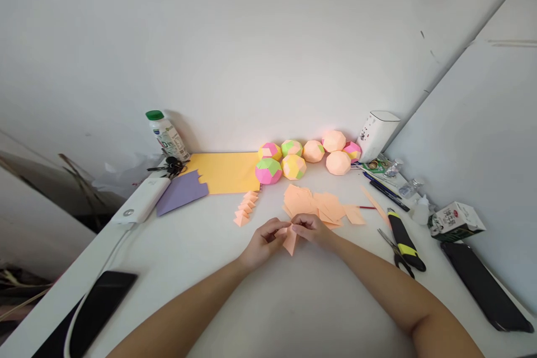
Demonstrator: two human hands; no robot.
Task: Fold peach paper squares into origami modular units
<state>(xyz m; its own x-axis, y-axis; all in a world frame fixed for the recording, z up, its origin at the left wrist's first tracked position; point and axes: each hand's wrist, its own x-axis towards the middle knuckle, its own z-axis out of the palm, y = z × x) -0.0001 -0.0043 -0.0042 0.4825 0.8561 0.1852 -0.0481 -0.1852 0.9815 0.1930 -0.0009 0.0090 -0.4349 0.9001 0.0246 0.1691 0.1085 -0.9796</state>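
Observation:
Between my two hands is a small piece of peach paper point(291, 243), partly folded, its pointed end hanging down. My left hand point(264, 241) pinches its left side, and my right hand point(312, 229) pinches it at the top right. The fingers hide the paper's upper part. Just behind my right hand lies a loose pile of peach paper pieces point(308, 201). To the left, a row of folded peach pieces point(246, 210) stands on the white table point(210, 268). Farther back, several faceted paper balls point(268, 170) in pink, green, yellow and peach rest near the wall.
Right side: scissors point(396, 251), a black-and-yellow cutter point(406, 240), pens point(386, 191), a small carton point(456, 220) and a black phone point(486, 285). Left side: yellow sheet point(229, 172), purple sheet point(181, 192), keys point(173, 166), bottle point(168, 135), cabled power bank point(142, 201), dark phone point(103, 310).

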